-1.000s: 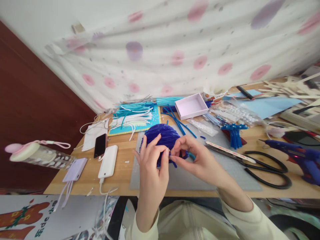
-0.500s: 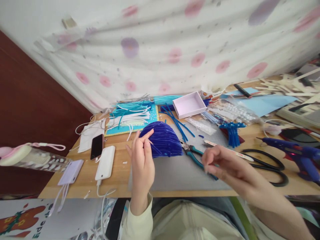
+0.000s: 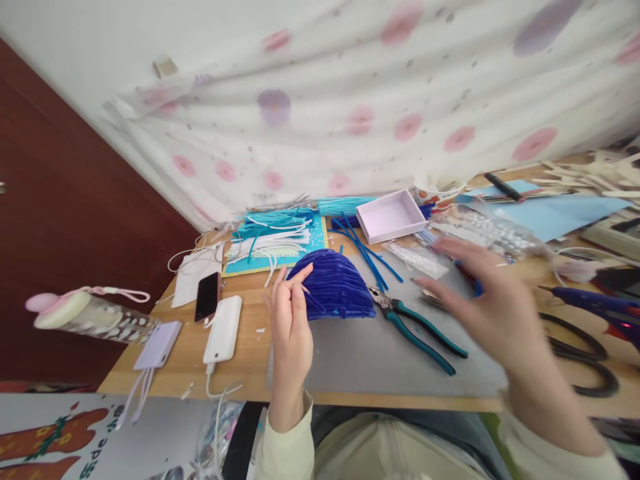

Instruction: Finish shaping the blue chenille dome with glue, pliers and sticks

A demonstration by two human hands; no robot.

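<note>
My left hand (image 3: 290, 327) grips the left edge of a dark blue half-round piece made of rows of fuzzy pipe cleaners (image 3: 340, 283). That piece is held over the grey mat, its curved side away from me. My right hand (image 3: 493, 310) hangs in the air to the right, thumb and fingers apart, with nothing seen between them. Under and behind it, a blue beaded bundle and the scissors' (image 3: 583, 383) blades are mostly covered. Pliers with teal handles (image 3: 420, 330) lie between the hands, and loose blue pipe cleaners (image 3: 367, 257) are just beyond the half-round piece.
A lilac box tray (image 3: 393, 217) stands at the back, near bags of white beads (image 3: 480, 227). To the right lies a blue glue gun (image 3: 595, 303). A phone (image 3: 207, 297), a white power bank (image 3: 223, 330) and a bottle (image 3: 95, 317) are on the left.
My right hand has moved right and away from me, and its fingers have spread from a pinch. The pliers are now uncovered. My left hand keeps its hold; the view has shifted slightly.
</note>
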